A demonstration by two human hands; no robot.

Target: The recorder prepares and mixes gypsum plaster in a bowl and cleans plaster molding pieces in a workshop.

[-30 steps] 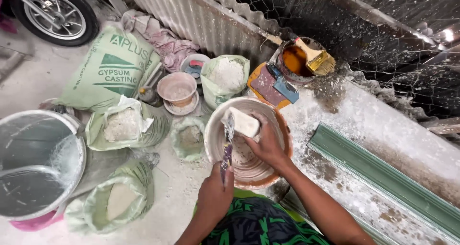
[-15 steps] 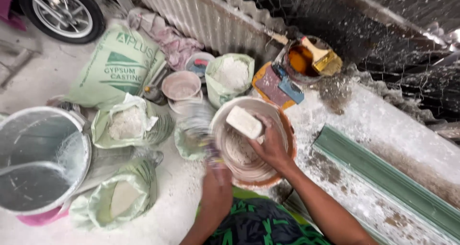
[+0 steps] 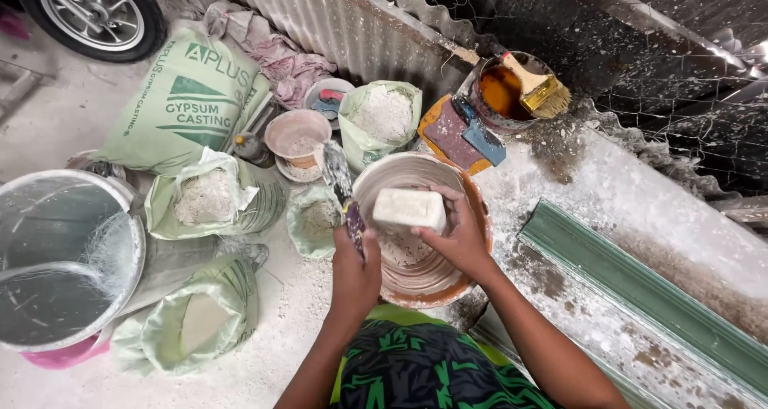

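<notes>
My right hand [image 3: 460, 237] grips a white rectangular block [image 3: 409, 209] over an orange bowl [image 3: 464, 187] caked with white plaster. My left hand [image 3: 355, 269] is closed on the handle of a plaster-smeared putty knife [image 3: 338, 177], whose blade points up and away to the left of the bowl, apart from the block. The bowl sits in front of my knees, which are covered by green and black patterned cloth.
Open green sacks of white powder [image 3: 206, 197] and a closed printed sack [image 3: 188, 97] lie left. A large grey bucket of water [image 3: 56, 257] stands far left. A pot with a brush [image 3: 512, 89], a small bowl [image 3: 298, 133], a green moulding strip [image 3: 640, 289] and a wheel [image 3: 96, 13] surround me.
The putty knife has swung out of the bowl, away from the block, to point up and left. The block has been turned slightly in my right hand.
</notes>
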